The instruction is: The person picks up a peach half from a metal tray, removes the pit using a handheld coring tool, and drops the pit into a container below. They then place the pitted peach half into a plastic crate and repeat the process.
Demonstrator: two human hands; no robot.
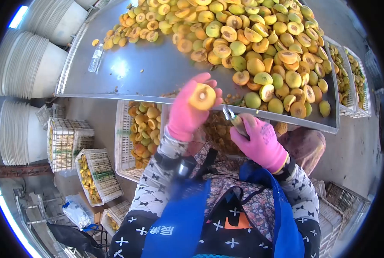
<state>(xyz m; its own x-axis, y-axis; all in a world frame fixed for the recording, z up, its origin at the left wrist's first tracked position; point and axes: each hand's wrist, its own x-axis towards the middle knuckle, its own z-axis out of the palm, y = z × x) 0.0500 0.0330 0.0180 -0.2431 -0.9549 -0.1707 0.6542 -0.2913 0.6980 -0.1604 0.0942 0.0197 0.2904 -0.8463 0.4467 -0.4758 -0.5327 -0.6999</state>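
Across the upper part of the view spreads a metal counter (140, 86), its near edge just in front of the person. Over its far and right-hand parts lies a pile (252, 41) of yellow-green fruit, much of it cut, reaching almost to the near right corner. Beyond the left edge stand 3 white stacks (18, 133). Crates (122, 148) of fruit sit around: 1 partly under the near edge, several farther left, and 2 past the right edge. Both hands wear pink gloves: the left hand (184, 112) is at the near edge, fingers bent around what it cups; the right hand (260, 142) is curled tightly on the person's side of that edge. By the left edge is a clear bottle (96, 60). Pliers (240, 127) are gripped by the handles in the right hand, metal tip toward the left. Smallest, the half (202, 97) sits in the left hand, cut face up, apart from the tip.
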